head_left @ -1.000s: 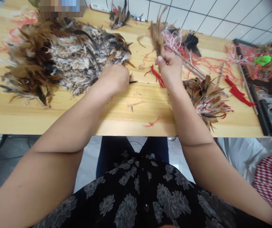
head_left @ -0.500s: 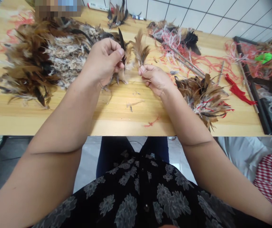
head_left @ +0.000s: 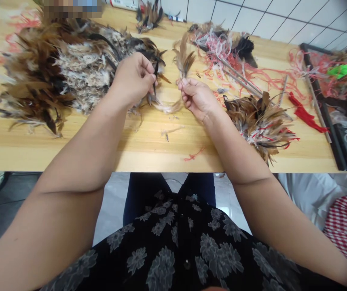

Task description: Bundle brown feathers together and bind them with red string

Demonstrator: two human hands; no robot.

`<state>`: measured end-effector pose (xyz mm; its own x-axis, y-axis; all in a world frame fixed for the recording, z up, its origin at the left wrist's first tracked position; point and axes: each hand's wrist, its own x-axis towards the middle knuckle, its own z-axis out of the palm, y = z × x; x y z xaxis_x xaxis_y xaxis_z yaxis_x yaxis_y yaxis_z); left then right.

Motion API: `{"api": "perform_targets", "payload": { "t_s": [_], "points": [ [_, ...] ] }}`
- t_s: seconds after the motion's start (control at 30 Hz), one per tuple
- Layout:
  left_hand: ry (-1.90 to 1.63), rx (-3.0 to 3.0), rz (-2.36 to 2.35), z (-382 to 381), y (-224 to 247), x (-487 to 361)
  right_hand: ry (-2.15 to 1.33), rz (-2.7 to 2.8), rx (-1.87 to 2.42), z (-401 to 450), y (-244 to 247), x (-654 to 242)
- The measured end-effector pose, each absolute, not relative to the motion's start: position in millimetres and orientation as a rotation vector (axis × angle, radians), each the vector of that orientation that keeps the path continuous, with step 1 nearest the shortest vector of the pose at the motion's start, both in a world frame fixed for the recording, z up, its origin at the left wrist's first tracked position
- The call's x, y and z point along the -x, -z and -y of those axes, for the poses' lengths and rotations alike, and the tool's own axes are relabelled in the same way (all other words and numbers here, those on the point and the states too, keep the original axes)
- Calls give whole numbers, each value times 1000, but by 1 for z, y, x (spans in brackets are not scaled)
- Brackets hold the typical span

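Observation:
Between its thumb and fingers my left hand pinches a dark feather, which points upward. My right hand is closed on the base of a small bunch of brown feathers, held upright. A gap of bare wood lies between the two hands. Behind and left of my left hand spreads a large pile of brown, black and pale fluffy feathers. Beside my right forearm lies a bundle of brown feathers with red ties. Pale feather wisps lie on the table below my hands.
Pink and white plastic strings with thin sticks lie at the back right. A red string bundle sits beside a black-edged tray. Near the wall are a small feather clump and markers.
My left hand has shifted slightly lower, and its dark feather now sits lower too. My right hand has moved slightly to the right and up, with its feather bunch.

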<state>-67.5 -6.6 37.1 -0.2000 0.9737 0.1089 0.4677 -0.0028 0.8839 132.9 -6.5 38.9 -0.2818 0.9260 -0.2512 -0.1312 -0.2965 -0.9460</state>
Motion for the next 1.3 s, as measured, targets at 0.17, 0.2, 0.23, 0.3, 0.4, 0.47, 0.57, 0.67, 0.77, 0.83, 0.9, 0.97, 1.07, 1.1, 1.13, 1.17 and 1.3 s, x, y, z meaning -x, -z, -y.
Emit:
{"api": "perform_targets", "payload": {
  "t_s": [0.17, 0.2, 0.23, 0.3, 0.4, 0.47, 0.57, 0.67, 0.77, 0.83, 0.9, 0.97, 1.07, 1.1, 1.13, 1.17, 1.3],
  "points": [
    [-1346, -1407, -1463, -1, -31, 68, -1606, 1166, 1159, 7, -39, -132],
    [-1382, -1405, -1411, -3, -29, 68, -1590, 1198, 1146, 8, -38, -131],
    [-1415, -1411, -1376, -4, -27, 66, -1572, 1232, 1132, 8, -37, -130],
    [-1478, -1430, -1361, -8, -25, 62, -1536, 1285, 1150, 10, -36, -128],
    [-1543, -1476, -1408, -9, -24, 51, -1497, 1314, 1264, 14, -40, -123],
    [-1613, -1546, -1457, -7, -23, 44, -1496, 1297, 1328, 18, -45, -119],
    [-1728, -1762, -1453, 1, -22, 39, -1539, 1246, 1336, 22, -49, -117],
    [-1736, -1953, -1382, 8, -17, 38, -1601, 1210, 1332, 23, -50, -117],
    [-1642, -2024, -1400, 5, -12, 41, -1654, 1187, 1364, 22, -49, -119],
    [-1576, -2035, -1432, -1, -9, 43, -1690, 1166, 1361, 22, -49, -119],
    [-1538, -2023, -1458, -5, -9, 44, -1727, 1149, 1321, 22, -49, -120],
    [-1506, -2001, -1481, -4, -12, 43, -1746, 1148, 1285, 23, -49, -120],
    [-1482, -1969, -1502, 6, -21, 39, -1733, 1168, 1290, 24, -50, -119],
    [-1500, -1955, -1502, 11, -24, 37, -1729, 1175, 1298, 25, -50, -119],
    [-1520, -1938, -1495, 14, -27, 36, -1727, 1183, 1301, 25, -50, -118],
    [-1559, -1900, -1497, 17, -29, 35, -1724, 1191, 1298, 25, -50, -118],
    [-1705, -1597, -1542, 15, -34, 32, -1703, 1207, 1243, 23, -51, -120]
  ]
}}
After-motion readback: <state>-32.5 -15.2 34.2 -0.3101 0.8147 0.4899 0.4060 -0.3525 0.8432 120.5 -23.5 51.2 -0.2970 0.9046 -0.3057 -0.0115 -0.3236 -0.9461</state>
